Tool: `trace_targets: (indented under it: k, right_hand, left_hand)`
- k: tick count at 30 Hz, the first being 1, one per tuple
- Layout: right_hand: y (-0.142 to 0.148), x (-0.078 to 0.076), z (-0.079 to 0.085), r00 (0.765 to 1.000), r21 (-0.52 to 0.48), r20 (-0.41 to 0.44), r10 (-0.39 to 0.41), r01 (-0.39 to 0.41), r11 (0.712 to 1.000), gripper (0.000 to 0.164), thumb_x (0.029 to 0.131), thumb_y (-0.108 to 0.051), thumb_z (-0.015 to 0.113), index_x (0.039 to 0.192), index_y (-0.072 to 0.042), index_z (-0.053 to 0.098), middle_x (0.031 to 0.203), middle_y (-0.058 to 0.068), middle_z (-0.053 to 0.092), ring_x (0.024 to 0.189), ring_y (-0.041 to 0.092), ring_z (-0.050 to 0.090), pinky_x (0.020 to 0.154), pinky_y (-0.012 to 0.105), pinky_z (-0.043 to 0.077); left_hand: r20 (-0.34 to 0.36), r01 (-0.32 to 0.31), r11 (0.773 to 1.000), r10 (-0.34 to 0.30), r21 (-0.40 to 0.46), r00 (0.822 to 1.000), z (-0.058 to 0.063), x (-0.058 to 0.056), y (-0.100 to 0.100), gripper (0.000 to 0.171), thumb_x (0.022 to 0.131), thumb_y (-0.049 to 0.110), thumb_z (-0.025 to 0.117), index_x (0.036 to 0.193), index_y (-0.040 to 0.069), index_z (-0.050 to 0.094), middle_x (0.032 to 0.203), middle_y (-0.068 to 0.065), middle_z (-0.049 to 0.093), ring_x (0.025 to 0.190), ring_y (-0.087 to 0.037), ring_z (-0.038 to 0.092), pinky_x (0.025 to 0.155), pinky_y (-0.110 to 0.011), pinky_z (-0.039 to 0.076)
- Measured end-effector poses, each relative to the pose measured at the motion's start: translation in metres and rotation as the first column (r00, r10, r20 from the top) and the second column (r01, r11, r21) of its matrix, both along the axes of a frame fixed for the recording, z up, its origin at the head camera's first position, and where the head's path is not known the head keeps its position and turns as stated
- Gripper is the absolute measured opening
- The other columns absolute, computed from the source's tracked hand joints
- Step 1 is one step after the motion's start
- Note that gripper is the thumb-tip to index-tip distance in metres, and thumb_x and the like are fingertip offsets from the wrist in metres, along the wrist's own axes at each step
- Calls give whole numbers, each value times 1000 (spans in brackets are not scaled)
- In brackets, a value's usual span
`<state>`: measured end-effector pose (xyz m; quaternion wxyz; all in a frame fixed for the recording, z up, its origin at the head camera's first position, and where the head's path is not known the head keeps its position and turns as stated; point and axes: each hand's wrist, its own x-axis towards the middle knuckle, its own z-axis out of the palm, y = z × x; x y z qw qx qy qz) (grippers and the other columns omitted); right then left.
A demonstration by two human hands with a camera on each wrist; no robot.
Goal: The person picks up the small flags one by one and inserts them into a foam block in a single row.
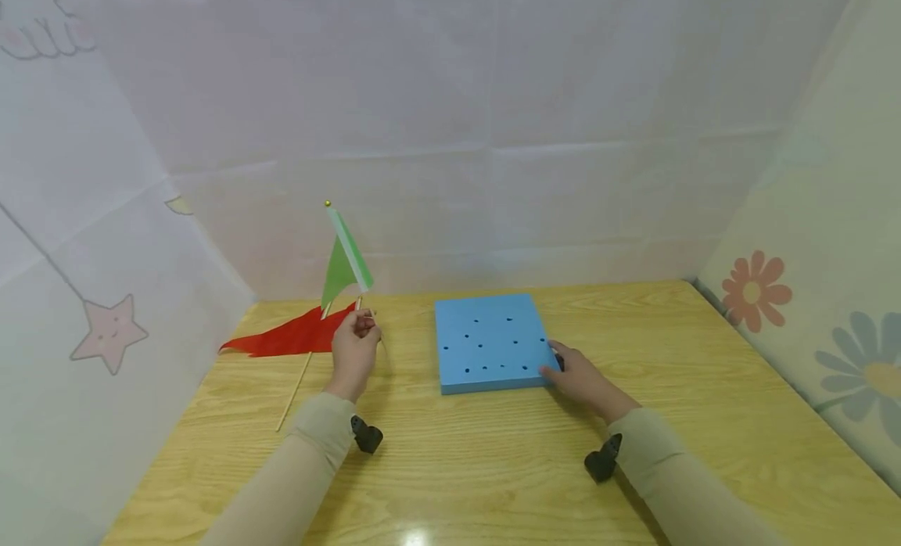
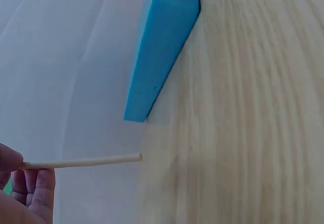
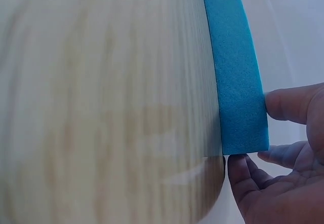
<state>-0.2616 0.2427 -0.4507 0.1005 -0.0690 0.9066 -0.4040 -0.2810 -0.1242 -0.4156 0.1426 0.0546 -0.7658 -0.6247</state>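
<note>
My left hand (image 1: pixel 354 354) pinches the thin wooden stick (image 2: pixel 91 161) of a small green flag (image 1: pixel 339 268) between thumb and fingers. The flag is tilted, with a gold ball at its top, and the stick's bare lower end points toward the blue foam board (image 1: pixel 490 344). That board lies flat, with several small dark holes in its upper face. At its near right corner, my right hand (image 1: pixel 580 378) holds it, the thumb on the upper edge and the fingers against the side (image 3: pixel 240 82).
A red flag (image 1: pixel 288 335) lies on the wooden table (image 1: pixel 464 468) left of the board, partly behind my left hand, its stick (image 1: pixel 294 391) slanting toward me. Pale cloth (image 1: pixel 450 163) hangs behind the table and along both sides.
</note>
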Motion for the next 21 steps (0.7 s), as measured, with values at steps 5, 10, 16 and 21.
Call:
trace_targets:
  k: [5,10,16,21]
  right_hand:
    - [-1,1,2,1000,5,-2,-4,5,1000,65,107,-14,56,155,15,23,152,43,33,140,55,36,112,63,35]
    - [-2,1,4,1000,7,-7,-6,6,1000,65,107,-15,56,155,16,23,151,43,34,140,55,37,111,63,35]
    - [-2,2,4,1000,-2,-5,-12,12,1000,66,107,-15,56,155,15,24,150,43,36,139,55,38,110,63,37]
    - [1,0,-2,1000,-25,-5,-2,2,1000,68,107,-15,56,156,16,20,154,43,30,143,54,33,113,62,34]
  left_hand:
    - [-15,35,998,-36,-52,999,2,-2,15,23,101,1,59,124,-2,61,116,-20,61,105,-30,59,82,-29,54]
    - [-60,58,993,-65,-105,996,2,-4,30,19,101,3,61,120,-1,62,113,-16,63,109,-31,62,87,-41,55]
    - [-106,95,990,-105,-101,989,3,-7,44,15,103,4,61,117,1,61,112,-14,62,112,-31,61,93,-46,54]
    - [-131,83,994,-93,-74,987,3,-10,54,12,102,3,61,113,1,62,109,-13,62,109,-31,63,90,-45,55]
